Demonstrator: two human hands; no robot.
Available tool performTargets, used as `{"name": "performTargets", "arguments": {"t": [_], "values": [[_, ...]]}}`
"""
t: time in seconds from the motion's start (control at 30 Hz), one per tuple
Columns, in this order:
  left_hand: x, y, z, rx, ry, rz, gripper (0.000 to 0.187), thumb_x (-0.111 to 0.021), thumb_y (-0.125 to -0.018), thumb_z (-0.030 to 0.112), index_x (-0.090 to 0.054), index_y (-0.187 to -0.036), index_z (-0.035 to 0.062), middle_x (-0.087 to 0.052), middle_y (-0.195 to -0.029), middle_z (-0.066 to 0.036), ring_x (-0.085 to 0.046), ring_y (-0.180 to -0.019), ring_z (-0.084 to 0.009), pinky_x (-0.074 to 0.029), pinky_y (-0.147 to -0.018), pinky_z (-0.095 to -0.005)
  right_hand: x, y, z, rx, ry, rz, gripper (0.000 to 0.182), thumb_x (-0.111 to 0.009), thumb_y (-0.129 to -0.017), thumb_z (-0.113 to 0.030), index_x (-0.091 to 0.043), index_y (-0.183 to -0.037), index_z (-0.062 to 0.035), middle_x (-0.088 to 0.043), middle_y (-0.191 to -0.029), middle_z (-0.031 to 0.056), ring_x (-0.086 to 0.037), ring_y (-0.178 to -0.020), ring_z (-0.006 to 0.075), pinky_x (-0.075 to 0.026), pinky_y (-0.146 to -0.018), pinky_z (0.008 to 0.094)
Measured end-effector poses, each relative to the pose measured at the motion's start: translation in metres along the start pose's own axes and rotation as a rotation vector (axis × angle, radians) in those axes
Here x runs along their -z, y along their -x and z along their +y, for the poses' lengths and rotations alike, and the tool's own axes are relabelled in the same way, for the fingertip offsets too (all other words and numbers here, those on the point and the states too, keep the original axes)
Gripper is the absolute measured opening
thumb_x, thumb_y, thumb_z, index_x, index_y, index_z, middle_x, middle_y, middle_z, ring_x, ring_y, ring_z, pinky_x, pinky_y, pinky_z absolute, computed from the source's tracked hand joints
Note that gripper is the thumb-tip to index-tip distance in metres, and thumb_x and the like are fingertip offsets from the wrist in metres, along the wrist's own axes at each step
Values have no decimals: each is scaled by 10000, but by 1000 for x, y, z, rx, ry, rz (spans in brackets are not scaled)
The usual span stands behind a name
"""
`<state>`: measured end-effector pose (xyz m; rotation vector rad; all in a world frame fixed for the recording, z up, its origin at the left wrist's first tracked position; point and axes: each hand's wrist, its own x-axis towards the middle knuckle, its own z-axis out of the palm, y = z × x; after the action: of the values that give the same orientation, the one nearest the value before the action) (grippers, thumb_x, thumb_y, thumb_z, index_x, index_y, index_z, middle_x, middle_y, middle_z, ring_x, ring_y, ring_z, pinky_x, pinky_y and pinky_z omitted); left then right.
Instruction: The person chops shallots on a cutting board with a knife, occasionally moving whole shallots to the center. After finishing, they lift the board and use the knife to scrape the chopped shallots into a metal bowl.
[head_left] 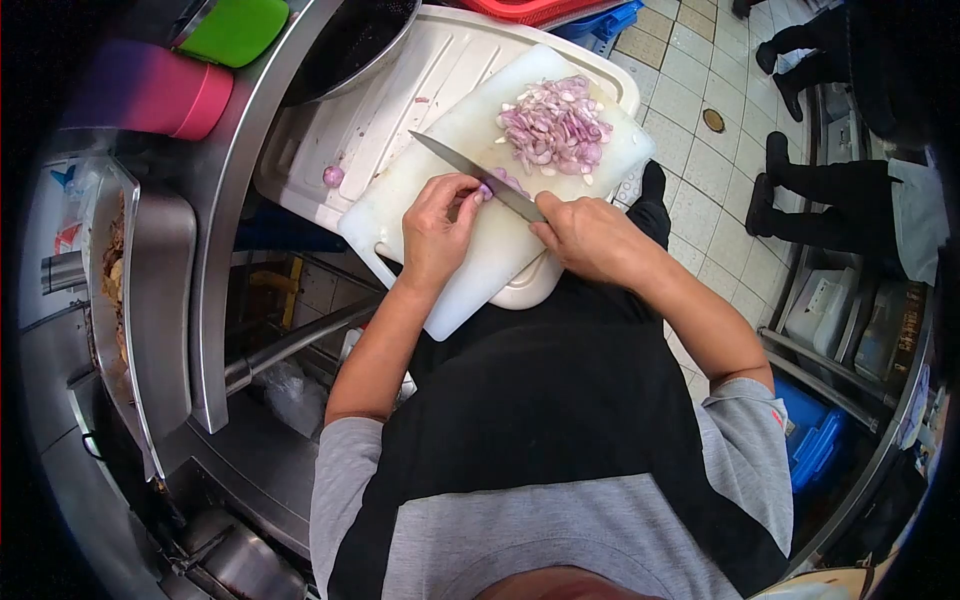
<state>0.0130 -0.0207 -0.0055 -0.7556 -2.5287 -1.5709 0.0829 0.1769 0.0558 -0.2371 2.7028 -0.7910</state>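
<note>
"Where's the peeled shallot (486, 191)?"
"On the cutting board (445, 295), pinched between the left hand's (435, 218) close-set, bent fingertips."
"And the knife (462, 163)?"
"Its blade is right beside the shallot. The right hand's (592, 237) fingers are closed around the handle."
"Anything further out?"
"Shallot slices (555, 125) are heaped on the board's far right part. A small whole shallot (333, 176) sits left of the board, on the white plastic tray (305, 150) under it."

Was a well-lit kitchen (690, 95).
Was floored in pale tiles (686, 66) around a round brown drain cover (713, 120), and lined with a stainless-steel counter (213, 260) at left and metal shelving (828, 366) at right.
</note>
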Motion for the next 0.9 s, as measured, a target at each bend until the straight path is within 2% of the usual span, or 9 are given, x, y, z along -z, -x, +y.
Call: {"name": "performTargets", "arguments": {"t": [0.23,0.33,0.4,0.6,0.83,0.9], "values": [[1,0,-2,-27,-3,3,137,-677,-821,-25,-658,-955,-8,-663,-960,-117,-688,-812,-208,-576,-730,-296,13,19,-4,-3,-10,24,249,-561,-937,-211,-494,-938,29,-606,-666,262,-624,-692,450,-486,-635,519],[2,1,-1,12,-13,-33,150,-664,-841,-49,-659,-990,-33,-658,-986,-97,-673,-880,-159,-572,-790,-275,13,19,-4,9,-16,37,256,-566,-936,-213,-495,-929,33,-603,-667,266,-622,-691,453,-480,-634,523],[0,0,-2,-13,2,3,145,-673,-818,-30,-665,-960,-6,-662,-961,-120,-687,-814,-209,-575,-733,-297,11,16,-5,-1,-42,18,270,-561,-940,-223,-493,-926,38,-605,-678,270,-622,-705,458,-475,-644,531],[1,1,-3,-26,-16,21,134,-678,-822,-21,-662,-954,-5,-656,-934,-118,-681,-785,-209,-560,-705,-297,-22,-8,-1,11,-103,91,281,-543,-947,-229,-481,-946,45,-625,-708,276,-631,-715,458,-488,-661,536],[1,3,-2,-59,-68,30,129,-674,-828,-17,-660,-955,-6,-654,-919,-118,-676,-761,-208,-552,-688,-303,-22,-5,-8,-22,-2,48,265,-528,-940,-216,-505,-987,43,-661,-763,262,-663,-758,427,-523,-699,505],[2,2,-2,-8,-71,36,135,-674,-829,-12,-662,-962,-1,-657,-904,-118,-672,-744,-206,-547,-678,-303,-27,0,-5,-22,0,53,263,-525,-951,-232,-466,-969,24,-635,-719,266,-634,-707,457,-500,-664,538]]}}
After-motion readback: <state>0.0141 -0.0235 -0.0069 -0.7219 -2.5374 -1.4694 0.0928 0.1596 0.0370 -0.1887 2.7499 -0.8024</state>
